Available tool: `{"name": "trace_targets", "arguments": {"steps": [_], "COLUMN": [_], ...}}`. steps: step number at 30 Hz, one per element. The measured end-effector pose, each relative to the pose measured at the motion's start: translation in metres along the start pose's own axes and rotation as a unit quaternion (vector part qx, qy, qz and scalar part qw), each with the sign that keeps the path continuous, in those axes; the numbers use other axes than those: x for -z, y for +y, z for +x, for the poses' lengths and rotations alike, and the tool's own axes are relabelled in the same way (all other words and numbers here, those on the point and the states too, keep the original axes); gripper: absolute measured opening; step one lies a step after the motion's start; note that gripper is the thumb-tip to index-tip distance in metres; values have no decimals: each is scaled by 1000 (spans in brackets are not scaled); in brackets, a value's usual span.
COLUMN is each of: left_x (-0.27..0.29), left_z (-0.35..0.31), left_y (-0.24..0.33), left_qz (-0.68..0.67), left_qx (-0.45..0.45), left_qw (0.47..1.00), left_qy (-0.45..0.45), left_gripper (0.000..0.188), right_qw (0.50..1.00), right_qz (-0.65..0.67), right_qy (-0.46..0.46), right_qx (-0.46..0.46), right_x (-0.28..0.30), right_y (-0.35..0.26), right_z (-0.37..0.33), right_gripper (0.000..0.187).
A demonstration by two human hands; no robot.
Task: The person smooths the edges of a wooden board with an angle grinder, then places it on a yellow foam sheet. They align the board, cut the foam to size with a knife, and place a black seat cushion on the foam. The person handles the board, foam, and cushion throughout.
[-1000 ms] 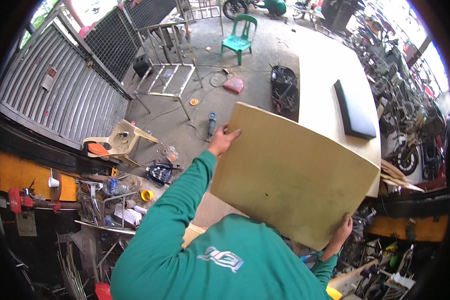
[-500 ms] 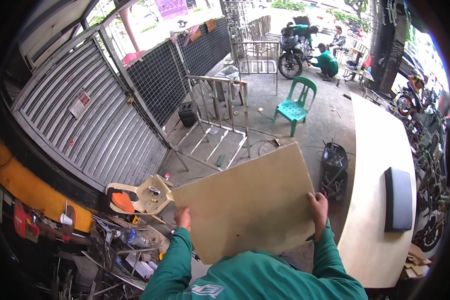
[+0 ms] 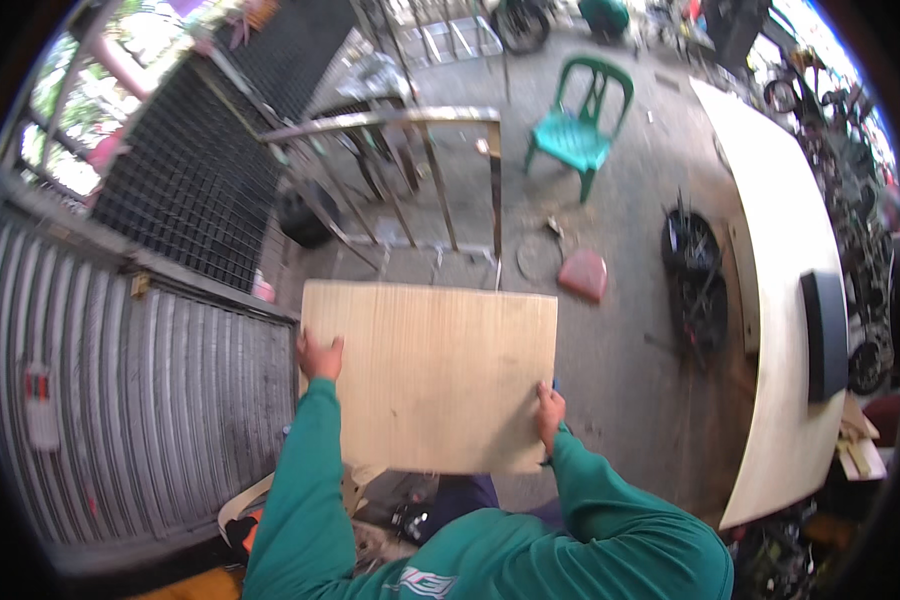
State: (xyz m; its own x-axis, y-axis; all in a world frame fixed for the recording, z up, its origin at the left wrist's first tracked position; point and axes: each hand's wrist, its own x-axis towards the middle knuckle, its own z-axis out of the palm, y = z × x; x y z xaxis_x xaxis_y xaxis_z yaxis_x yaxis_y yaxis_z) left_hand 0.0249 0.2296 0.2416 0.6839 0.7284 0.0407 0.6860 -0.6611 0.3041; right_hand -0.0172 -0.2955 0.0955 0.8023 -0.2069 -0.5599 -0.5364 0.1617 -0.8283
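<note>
A rectangular light plywood board point(image 3: 435, 375) is held out flat before my body, its grain running from near to far. My left hand point(image 3: 320, 356) grips the board's left edge, with the thumb lying on top. On the opposite edge, lower down, my right hand point(image 3: 548, 415) has its thumb on the upper face; its other fingers are hidden beneath. Just past the board's far edge stands a metal tube frame point(image 3: 390, 120).
A green plastic chair point(image 3: 574, 140) stands ahead. To the right are a black tray of tools point(image 3: 692, 245) and a long pale panel point(image 3: 785, 220) with a black padded block point(image 3: 825, 335). A red piece point(image 3: 582, 275) lies on the floor; a ribbed metal shutter point(image 3: 160, 400) rises at left.
The view has turned left and downward. The board, tilted before, now lies squarer in front of me, still in both hands. The metal frame and chair appear closer.
</note>
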Motion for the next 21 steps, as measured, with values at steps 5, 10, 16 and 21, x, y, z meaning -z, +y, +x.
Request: {"name": "trace_targets", "arguments": {"steps": [5, 10, 16, 21], "left_x": [-167, -289, -351, -358], "left_z": [26, -44, -71, -63], "left_y": [117, 153, 115, 104], "left_qz": [65, 95, 106, 71], "left_qx": [-205, -253, -340, -394], "left_qw": [954, 929, 927, 910], "left_qy": [-211, -252, -114, -104], "left_gripper": [89, 92, 88, 86], "right_qw": [991, 915, 873, 829], "right_qz": [4, 188, -437, -456], "right_qy": [73, 99, 23, 86], "right_qx": [-109, -343, -216, -312], "right_x": [-105, -112, 22, 111], "right_y": [88, 149, 257, 355], "right_z": [34, 69, 135, 227], "right_gripper": [70, 80, 73, 90]}}
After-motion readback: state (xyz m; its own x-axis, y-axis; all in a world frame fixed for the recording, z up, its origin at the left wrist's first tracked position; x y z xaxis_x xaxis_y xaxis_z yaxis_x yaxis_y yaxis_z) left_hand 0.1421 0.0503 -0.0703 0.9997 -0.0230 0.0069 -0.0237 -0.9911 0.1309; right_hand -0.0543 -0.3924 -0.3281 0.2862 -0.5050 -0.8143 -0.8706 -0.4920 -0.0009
